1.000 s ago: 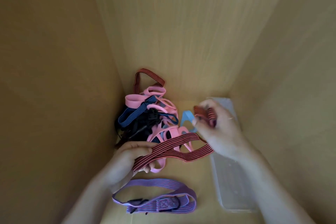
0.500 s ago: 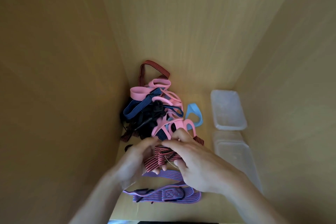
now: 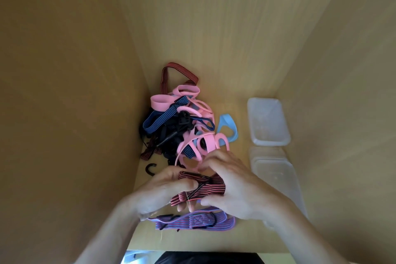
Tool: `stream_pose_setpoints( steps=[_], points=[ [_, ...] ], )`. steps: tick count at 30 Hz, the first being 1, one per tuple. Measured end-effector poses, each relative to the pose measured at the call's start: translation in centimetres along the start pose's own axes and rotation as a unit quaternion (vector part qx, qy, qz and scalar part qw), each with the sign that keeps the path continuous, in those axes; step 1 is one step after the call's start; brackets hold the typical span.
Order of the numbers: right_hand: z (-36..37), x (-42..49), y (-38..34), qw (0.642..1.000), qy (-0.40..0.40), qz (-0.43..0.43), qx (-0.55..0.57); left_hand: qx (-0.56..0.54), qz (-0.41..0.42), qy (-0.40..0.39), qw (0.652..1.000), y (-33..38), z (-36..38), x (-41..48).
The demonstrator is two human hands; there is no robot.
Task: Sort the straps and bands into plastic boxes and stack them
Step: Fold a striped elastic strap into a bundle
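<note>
Gripping a folded red-and-black striped strap point(image 3: 206, 191) between them, the left hand point(image 3: 162, 193) and right hand point(image 3: 237, 188) both curl their fingers round it. Just nearer than the hands lies a purple striped strap point(image 3: 192, 222). Beyond the fingertips sits a tangled pile of pink, blue and black bands point(image 3: 182, 126). Right of the right hand stand a clear plastic box point(image 3: 267, 122) and a nearer stack of clear boxes point(image 3: 276, 171).
</note>
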State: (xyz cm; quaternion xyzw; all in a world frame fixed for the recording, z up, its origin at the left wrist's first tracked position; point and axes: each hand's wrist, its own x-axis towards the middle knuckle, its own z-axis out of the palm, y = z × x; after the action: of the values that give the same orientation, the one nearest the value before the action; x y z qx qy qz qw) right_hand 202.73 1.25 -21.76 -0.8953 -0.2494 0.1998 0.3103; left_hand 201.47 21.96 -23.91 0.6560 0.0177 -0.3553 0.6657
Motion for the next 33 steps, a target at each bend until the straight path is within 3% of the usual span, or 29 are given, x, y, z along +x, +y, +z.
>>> stream_pose_setpoints(
  steps=[2,9,15,18,21,24,33],
  points=[
    [0.4,-0.1,1.4,0.999,-0.031,0.023,-0.017,0.01,0.013,-0.019,1.0,-0.8,-0.7,-0.5],
    [3.2,-1.5,2.7,0.995,-0.027,0.091,-0.032,-0.031,0.004,0.085,0.996,-3.8,-1.1,-0.5],
    [5.9,-1.4,2.5,0.995,0.003,0.048,-0.085,0.017,0.035,0.173,0.984,-6.0,-1.5,-1.5],
    [8.0,-1.1,2.7,0.983,0.032,0.009,-0.183,0.07,0.07,0.222,0.97,-7.3,-2.0,-2.2],
    [10.4,-0.6,3.4,0.969,0.067,0.01,-0.236,0.23,0.124,0.247,0.933,-8.8,-2.3,-2.4],
    [12.6,-0.4,4.7,0.964,0.052,0.019,-0.26,0.352,0.144,0.235,0.894,-10.7,-2.4,-2.1],
    [14.0,-0.3,6.1,0.966,0.069,0.02,-0.247,0.497,0.16,0.25,0.816,-12.7,-1.6,-1.5]
  ],
)
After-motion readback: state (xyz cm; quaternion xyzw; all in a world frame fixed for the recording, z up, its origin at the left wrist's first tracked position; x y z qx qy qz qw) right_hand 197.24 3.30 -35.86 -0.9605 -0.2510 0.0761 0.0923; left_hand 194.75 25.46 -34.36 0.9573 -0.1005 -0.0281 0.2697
